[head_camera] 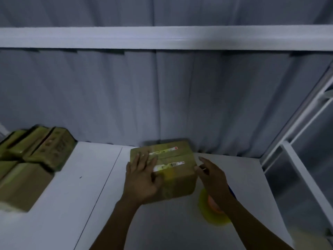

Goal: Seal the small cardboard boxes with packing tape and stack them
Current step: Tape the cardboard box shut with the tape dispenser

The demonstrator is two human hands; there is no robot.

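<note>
Left hand flat on box | right hand beside box, grip unclear

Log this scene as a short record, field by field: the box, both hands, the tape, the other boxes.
box: on the white table, labels on top
left hand: flat on the box top
right hand: at the box's right edge, grip unclear
tape roll: on the table, under the right forearm
other boxes: piled at far left
</note>
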